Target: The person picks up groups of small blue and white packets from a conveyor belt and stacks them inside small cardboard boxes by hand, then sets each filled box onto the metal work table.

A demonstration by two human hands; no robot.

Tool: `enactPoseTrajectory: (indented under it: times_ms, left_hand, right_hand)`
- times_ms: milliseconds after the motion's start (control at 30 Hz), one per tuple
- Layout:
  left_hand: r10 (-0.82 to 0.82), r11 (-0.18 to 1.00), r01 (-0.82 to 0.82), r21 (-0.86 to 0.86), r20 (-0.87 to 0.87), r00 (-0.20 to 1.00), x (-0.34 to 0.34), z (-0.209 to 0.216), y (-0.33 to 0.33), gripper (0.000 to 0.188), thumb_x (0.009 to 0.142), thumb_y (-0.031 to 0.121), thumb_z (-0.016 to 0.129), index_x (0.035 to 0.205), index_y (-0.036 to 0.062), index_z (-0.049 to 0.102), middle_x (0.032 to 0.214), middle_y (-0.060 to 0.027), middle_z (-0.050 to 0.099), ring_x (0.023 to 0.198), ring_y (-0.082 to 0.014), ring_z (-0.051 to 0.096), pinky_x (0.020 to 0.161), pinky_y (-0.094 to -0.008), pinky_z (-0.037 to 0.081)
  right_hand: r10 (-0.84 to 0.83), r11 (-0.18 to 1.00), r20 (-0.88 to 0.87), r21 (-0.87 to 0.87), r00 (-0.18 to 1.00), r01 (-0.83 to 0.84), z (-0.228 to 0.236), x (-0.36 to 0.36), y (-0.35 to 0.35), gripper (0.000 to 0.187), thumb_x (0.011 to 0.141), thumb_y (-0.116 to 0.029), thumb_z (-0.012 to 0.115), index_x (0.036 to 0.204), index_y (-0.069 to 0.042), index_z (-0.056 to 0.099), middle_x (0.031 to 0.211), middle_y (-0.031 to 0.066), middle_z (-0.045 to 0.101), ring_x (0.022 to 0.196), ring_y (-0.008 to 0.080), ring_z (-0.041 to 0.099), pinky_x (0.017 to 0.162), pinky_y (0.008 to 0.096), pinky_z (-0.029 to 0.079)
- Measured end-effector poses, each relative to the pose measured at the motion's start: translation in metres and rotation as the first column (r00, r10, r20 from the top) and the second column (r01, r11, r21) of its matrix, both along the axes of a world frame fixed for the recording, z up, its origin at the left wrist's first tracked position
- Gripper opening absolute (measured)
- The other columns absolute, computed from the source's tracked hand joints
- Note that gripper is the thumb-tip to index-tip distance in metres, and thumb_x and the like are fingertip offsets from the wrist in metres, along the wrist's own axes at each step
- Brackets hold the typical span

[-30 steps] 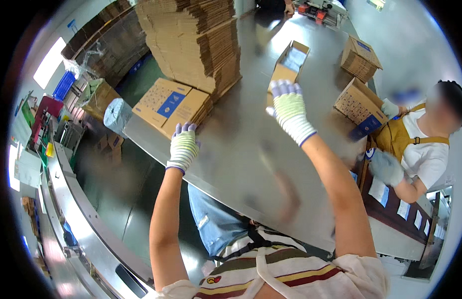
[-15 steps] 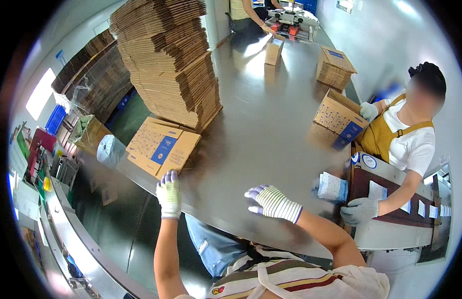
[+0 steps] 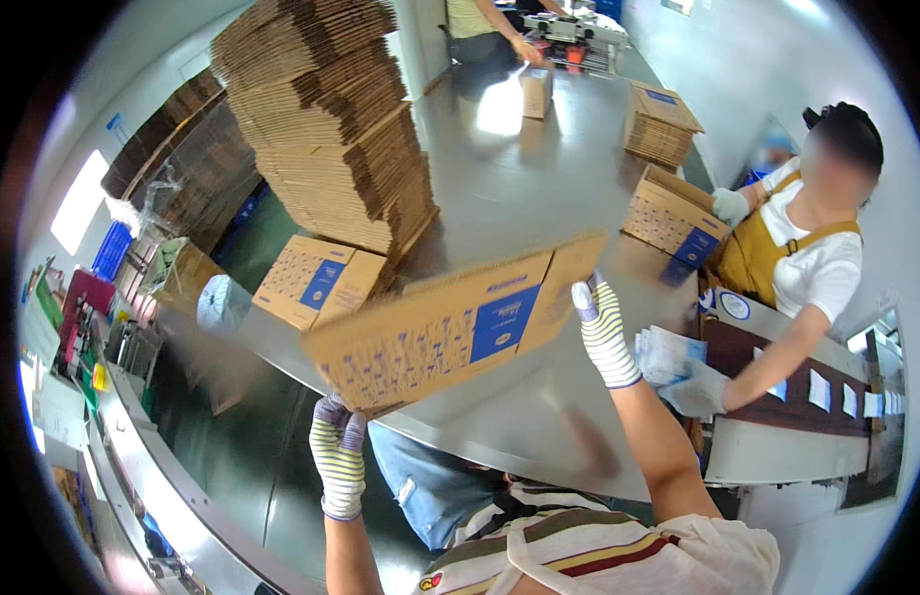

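Observation:
A flattened cardboard carton (image 3: 410,337), tan with a blue printed panel, hangs tilted above the metal table in front of me. My left hand (image 3: 338,461), in a striped glove with purple fingertips, pinches its lower left corner. At the carton's right edge my right hand (image 3: 609,335), gloved alike, is closed on it; some of its fingers are hidden behind the cardboard. Beyond my left hand, another printed carton (image 3: 331,273) lies on the table's left side. It rests against the foot of a tall stack of flattened cartons (image 3: 331,149).
The metal table (image 3: 480,208) carries an open carton (image 3: 673,218) and a carton pile (image 3: 663,124) on its right. A co-worker (image 3: 807,238) there touches pale packets (image 3: 668,355) beside a conveyor (image 3: 797,382). Another person (image 3: 480,30) handles a small carton (image 3: 536,91) at the far end.
Both hands, empty before, now hold a flattened carton lifted over the table. My right hand has moved up and right, my left slightly down. The co-worker's hand has reached the packets.

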State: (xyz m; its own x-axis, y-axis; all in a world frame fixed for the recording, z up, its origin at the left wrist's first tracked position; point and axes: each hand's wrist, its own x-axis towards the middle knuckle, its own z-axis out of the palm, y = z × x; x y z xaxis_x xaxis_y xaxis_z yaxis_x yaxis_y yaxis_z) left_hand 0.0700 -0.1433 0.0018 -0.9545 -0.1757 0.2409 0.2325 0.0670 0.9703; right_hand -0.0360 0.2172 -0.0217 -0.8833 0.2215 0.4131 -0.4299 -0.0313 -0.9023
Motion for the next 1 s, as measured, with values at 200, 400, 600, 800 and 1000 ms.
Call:
enactPoseTrajectory:
  times_ms: [200, 400, 600, 800, 1000]
  left_hand:
    - [-0.006, 0.965, 0.003, 0.263, 0.011, 1.000, -0.021, -0.002, 0.054, 0.017, 0.092, 0.013, 0.059, 0.106, 0.0032, 0.059, 0.095, -0.0054, 0.064, 0.092, -0.0146, 0.059, 0.088, -0.0286, 0.045]
    - [0.331, 0.937, -0.320, 0.142, -0.057, 0.942, -0.037, -0.024, 0.052, 0.016, 0.088, -0.004, 0.058, 0.102, 0.0039, 0.059, 0.093, -0.0017, 0.060, 0.087, -0.0103, 0.054, 0.085, -0.0241, 0.044]
    - [0.051, 0.735, -0.135, -0.665, -0.144, 0.988, -0.022, 0.009, 0.064, 0.008, 0.092, 0.006, 0.055, 0.096, 0.0023, 0.061, 0.084, -0.0102, 0.064, 0.073, -0.0225, 0.061, 0.072, -0.0337, 0.050]
    - [-0.275, 0.216, 0.069, -0.974, 0.007, 0.961, -0.029, 0.027, 0.072, 0.032, 0.094, 0.026, 0.052, 0.069, 0.0091, 0.061, 0.061, -0.0145, 0.060, 0.055, -0.0315, 0.060, 0.052, -0.0414, 0.046]
    - [-0.326, 0.025, 0.061, -0.998, 0.050, 0.944, -0.080, -0.015, 0.074, 0.037, 0.094, 0.031, 0.047, 0.071, 0.0092, 0.066, 0.058, -0.0137, 0.061, 0.056, -0.0314, 0.062, 0.053, -0.0447, 0.047]
  right_hand:
    - [-0.031, 0.993, 0.135, -0.111, 0.990, 0.046, -0.024, 0.021, 0.008, 0.038, 0.086, -0.012, 0.069, 0.120, -0.004, 0.053, 0.099, 0.0031, 0.062, 0.094, 0.0088, 0.055, 0.085, 0.0255, 0.048]
    - [0.190, 0.960, 0.101, 0.189, 0.977, -0.207, 0.008, 0.042, -0.007, 0.079, 0.076, -0.013, 0.077, 0.142, -0.005, 0.033, 0.131, 0.0158, 0.050, 0.123, 0.0253, 0.048, 0.105, 0.0391, 0.039]
    - [0.321, 0.947, 0.300, -0.121, 0.898, -0.298, -0.045, 0.022, -0.030, 0.095, 0.079, -0.027, 0.077, 0.148, -0.005, 0.016, 0.134, 0.0213, 0.047, 0.124, 0.0270, 0.047, 0.106, 0.0384, 0.037]
    - [0.416, 0.819, 0.531, 0.134, 0.738, -0.558, -0.035, 0.004, -0.019, 0.064, 0.080, -0.021, 0.076, 0.132, 0.002, 0.046, 0.118, 0.0134, 0.062, 0.110, 0.0191, 0.057, 0.098, 0.0329, 0.044]
    - [0.680, 0.732, 0.508, -0.432, 0.529, -0.527, -0.090, 0.005, -0.021, 0.041, 0.081, -0.011, 0.071, 0.120, -0.002, 0.060, 0.107, 0.0079, 0.066, 0.099, 0.0157, 0.060, 0.092, 0.0301, 0.048]
